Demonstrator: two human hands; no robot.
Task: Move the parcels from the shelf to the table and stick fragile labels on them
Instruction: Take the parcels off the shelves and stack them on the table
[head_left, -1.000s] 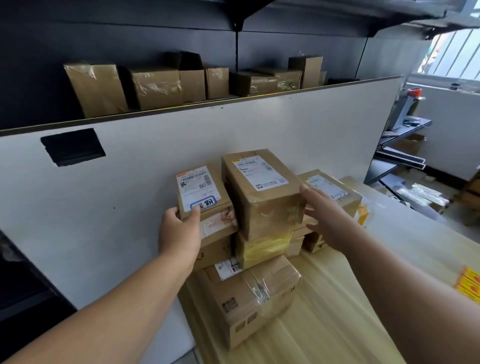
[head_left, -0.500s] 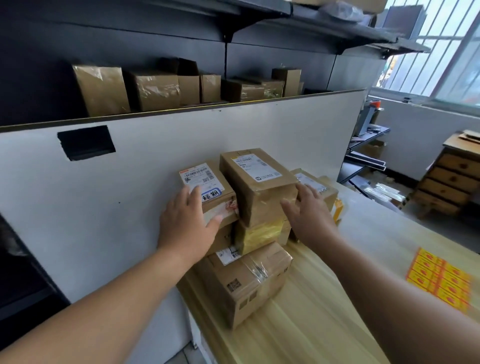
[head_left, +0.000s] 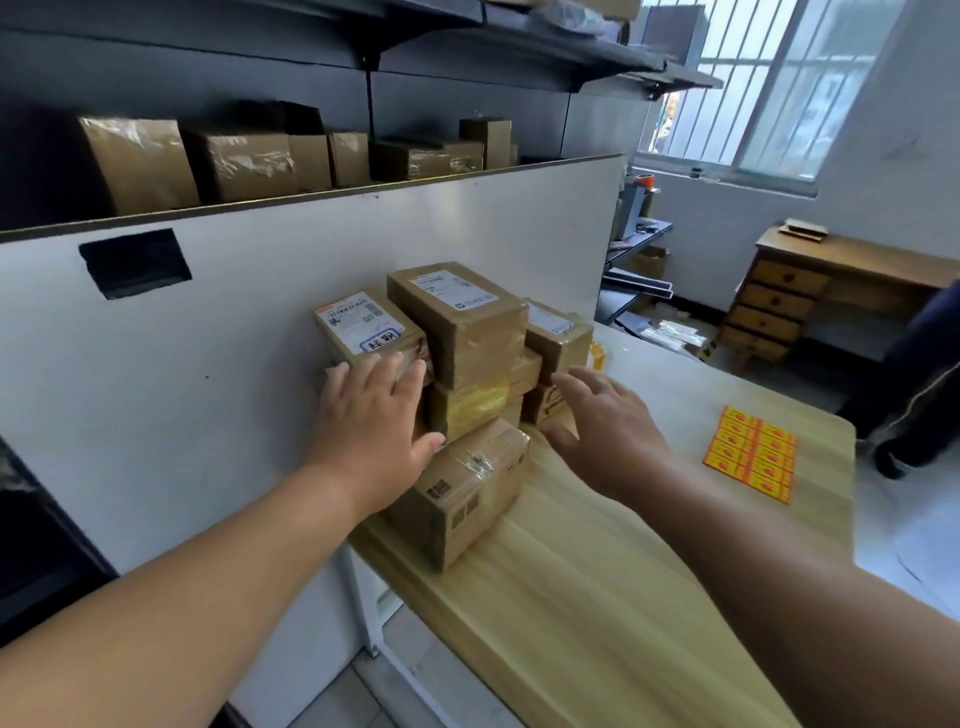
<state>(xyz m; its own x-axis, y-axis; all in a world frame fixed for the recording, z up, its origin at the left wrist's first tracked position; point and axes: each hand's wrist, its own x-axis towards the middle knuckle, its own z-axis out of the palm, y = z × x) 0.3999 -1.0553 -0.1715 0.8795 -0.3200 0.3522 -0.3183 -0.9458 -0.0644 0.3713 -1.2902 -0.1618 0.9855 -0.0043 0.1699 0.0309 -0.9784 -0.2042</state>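
The parcels already moved stand piled against the white panel (head_left: 208, 374) at the back edge of the worktop (head_left: 597, 582), probably so the panel steadies the pile and leaves room in front for labelling. A large taped parcel (head_left: 467, 491) forms the base and a yellow-taped parcel (head_left: 467, 408) sits on it. The top parcel (head_left: 457, 322) crowns the pile, with a labelled parcel (head_left: 363, 327) on its left and another parcel (head_left: 558, 332) on its right. More parcels (head_left: 234, 161) wait on the shelf (head_left: 311, 196) above the panel. The sheet of fragile labels (head_left: 750, 454) lies flat near the worktop's right edge, well apart from the pile and seemingly kept handy for the sticking step.

The left hand (head_left: 371, 415) has its grip apart, fingers straight and spread, with the fingertips at the front face of the labelled parcel. It looks like a steadying touch, not a hold. The right hand (head_left: 605, 431) also has its grip apart, fingers loosely spread just in front of the right-side parcels. I cannot tell whether it touches them.

Compared with half a second ago, both hands sit lower and nearer the person. The left palm then covered the labelled parcel's top and the right fingers lay on the pile. A second ago the left hand clasped that parcel. The pile itself looks unchanged. The view has swung right and now shows the whole label sheet.
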